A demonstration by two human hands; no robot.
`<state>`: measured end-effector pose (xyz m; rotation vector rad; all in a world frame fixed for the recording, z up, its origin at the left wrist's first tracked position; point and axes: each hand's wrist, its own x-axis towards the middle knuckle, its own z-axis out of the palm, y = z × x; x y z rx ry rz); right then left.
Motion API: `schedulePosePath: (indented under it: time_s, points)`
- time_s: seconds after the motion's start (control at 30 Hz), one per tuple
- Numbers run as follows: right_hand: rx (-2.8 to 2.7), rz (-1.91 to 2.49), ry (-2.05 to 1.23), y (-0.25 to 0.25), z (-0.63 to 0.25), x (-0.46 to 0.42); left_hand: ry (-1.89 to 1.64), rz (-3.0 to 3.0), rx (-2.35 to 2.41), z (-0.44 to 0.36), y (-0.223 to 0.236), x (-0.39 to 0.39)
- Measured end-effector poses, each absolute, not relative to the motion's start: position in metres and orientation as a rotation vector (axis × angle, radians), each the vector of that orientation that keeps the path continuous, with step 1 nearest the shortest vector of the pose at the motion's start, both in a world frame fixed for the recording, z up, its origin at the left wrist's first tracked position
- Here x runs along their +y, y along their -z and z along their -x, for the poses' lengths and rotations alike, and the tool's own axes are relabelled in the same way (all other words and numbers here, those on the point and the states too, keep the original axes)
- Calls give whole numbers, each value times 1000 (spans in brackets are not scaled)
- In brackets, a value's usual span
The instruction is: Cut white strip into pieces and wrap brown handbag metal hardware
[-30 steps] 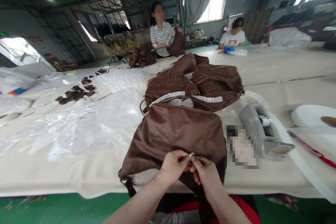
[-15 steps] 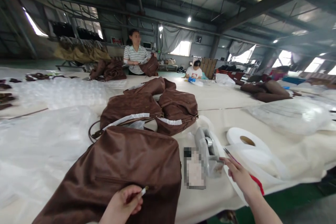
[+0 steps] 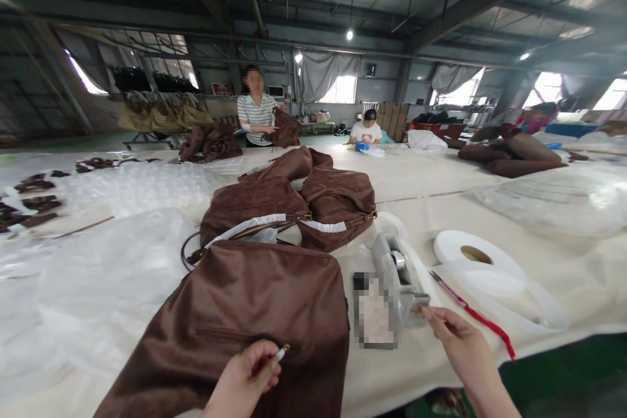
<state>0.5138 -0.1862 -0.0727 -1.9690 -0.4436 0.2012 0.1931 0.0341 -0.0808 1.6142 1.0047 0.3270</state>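
Note:
A brown leather bag (image 3: 264, 287) lies in front of me, its zip running across the upper face. My left hand (image 3: 247, 375) is closed, pinching the zipper pull (image 3: 283, 352), which has a white wrap and a brass-coloured end. To the right, a clear-grey tape dispenser (image 3: 385, 255) stands on the table. At its front cutting edge my right hand (image 3: 463, 343) pinches with thumb and fingers, on what appears to be the clear tape's end; the tape itself barely shows.
A pixelated phone-shaped thing (image 3: 375, 313) lies beside the dispenser. Right of it are a white roll (image 3: 450, 248) and a thin tool with a red ribbon (image 3: 484, 320). More brown bags (image 3: 337, 202) lie beyond; clear plastic (image 3: 122, 274) covers the left. Co-workers (image 3: 257, 111) are across the table.
My right hand has moved from extended fingers beside the dispenser to a pinch at its front edge. My left hand still holds the zipper pull. The view has shifted slightly.

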Motion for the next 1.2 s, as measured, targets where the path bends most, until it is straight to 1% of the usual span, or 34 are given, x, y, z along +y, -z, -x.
schedulePosePath:
  time_s: [0.13, 0.27, 0.33, 0.4, 0.43, 0.5, 0.57, 0.63, 0.8, 1.03, 1.13, 1.2]
  points:
    - [-385, 1796, -405, 87, -512, -190, -305, -1639, 976, -192, 82, 36]
    - [-159, 1950, -371, 92, -514, -203, -395, -1604, 946, -193, 90, 32]
    - [-113, 1979, -368, 87, -497, -200, -469, -1572, 935, -193, 94, 29]
    - [-189, 1870, -438, 76, -462, -183, -540, -1604, 921, -192, 97, 26]
    - [-268, 1751, -527, 71, -440, -170, -566, -1656, 914, -191, 97, 25]
    - [-415, 1497, -844, 64, -392, -138, -605, -1817, 900, -189, 97, 22]
    - [-446, 1359, -1092, 65, -351, -107, -650, -1989, 890, -186, 96, 20]
    - [-450, 1304, -1201, 70, -325, -83, -694, -2109, 870, -183, 97, 17]
    - [-528, 1385, -1265, 83, -315, -65, -751, -2260, 807, -179, 100, 14]
    - [-564, 1513, -1287, 81, -314, -60, -701, -2307, 773, -178, 96, 14]
    - [-577, 1551, -1307, 81, -316, -62, -655, -2151, 788, -179, 89, 17]
    - [-598, 1558, -1335, 82, -317, -64, -536, -1866, 818, -181, 83, 20]
